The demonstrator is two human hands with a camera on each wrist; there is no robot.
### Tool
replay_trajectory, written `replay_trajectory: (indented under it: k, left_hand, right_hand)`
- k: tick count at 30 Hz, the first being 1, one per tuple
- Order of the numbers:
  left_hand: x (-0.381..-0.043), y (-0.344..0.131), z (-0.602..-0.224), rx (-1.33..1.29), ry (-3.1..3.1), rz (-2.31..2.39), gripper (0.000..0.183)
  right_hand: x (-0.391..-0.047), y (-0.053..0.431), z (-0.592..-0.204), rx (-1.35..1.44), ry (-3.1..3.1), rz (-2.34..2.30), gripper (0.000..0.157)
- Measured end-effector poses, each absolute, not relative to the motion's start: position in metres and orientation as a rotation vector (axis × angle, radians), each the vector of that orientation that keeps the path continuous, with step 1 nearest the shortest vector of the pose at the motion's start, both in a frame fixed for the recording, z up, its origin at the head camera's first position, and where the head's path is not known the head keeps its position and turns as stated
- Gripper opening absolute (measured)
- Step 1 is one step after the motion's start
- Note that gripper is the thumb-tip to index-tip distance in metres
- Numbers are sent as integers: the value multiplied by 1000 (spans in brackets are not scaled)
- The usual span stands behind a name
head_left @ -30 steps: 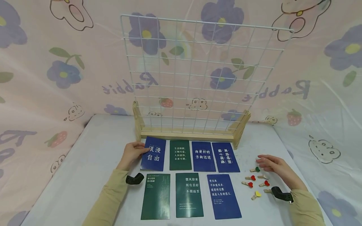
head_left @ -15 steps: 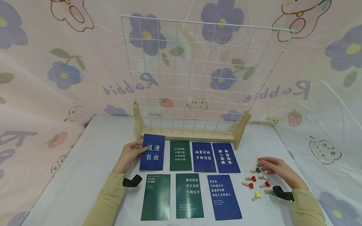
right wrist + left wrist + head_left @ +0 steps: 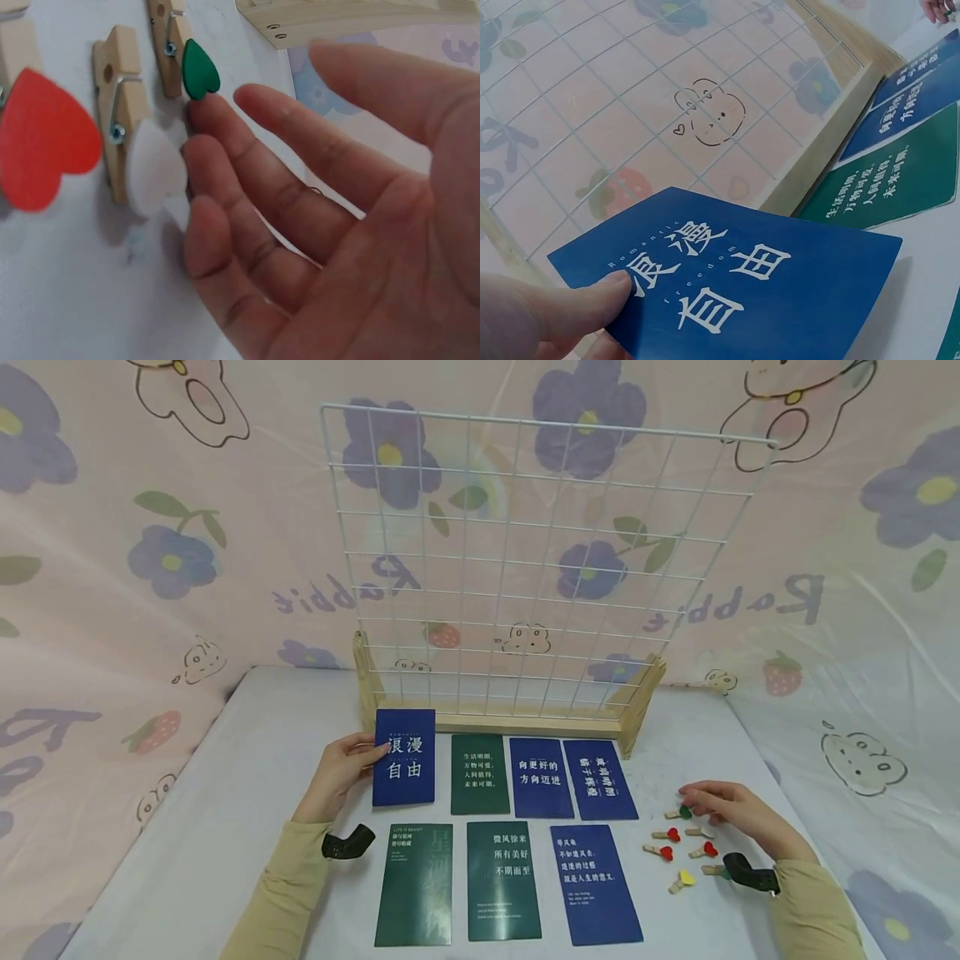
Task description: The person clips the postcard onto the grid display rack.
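Observation:
My left hand (image 3: 341,772) pinches the left edge of a blue card (image 3: 405,777) with white characters, thumb on its printed face. In the left wrist view the card (image 3: 780,300) is tilted up off the table in front of the wire grid (image 3: 622,142). On the right, my right hand (image 3: 738,814) hovers with loosely bent fingers and holds nothing. Its fingertips are right beside a wooden clothespin with a green heart (image 3: 199,71) and one with a white heart (image 3: 156,169). A clothespin with a red heart (image 3: 49,142) lies farther left in that view.
A white wire grid (image 3: 525,560) stands in a wooden base (image 3: 495,722) at the back. Below it lie a green card (image 3: 480,797), two blue cards and a front row of several cards, including a green one (image 3: 502,902). A yellow-heart clothespin (image 3: 681,882) lies at the right.
The left hand has lifted the blue card and tipped it more upright, moving it slightly back and left. The right hand has barely shifted beside the clothespins.

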State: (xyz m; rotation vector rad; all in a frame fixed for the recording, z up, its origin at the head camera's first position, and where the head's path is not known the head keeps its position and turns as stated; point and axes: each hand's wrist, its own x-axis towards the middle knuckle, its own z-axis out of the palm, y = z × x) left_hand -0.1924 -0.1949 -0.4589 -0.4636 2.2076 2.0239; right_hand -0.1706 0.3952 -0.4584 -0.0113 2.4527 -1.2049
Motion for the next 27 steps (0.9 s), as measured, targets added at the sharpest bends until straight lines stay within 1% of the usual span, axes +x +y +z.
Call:
replay_trajectory:
  k: [7,14,20,27]
  left_hand:
    - [-193,-194,-457,-480,2190,2042,40]
    - [-192,-194,-454,-460,2200,2042,43]
    - [-192,-194,-453,-460,2191,2050,43]
    - [-191,-194,-452,-474,2189,2047,41]
  right_hand:
    - [-172,403,-466,-106,2426,-1184,48]
    - [-172,403,-468,-179,2398,-1209,46]
    - [-171,400,-466,-182,2414,-1189,42]
    - [-174,398,-470,-68,2468,-1118,37]
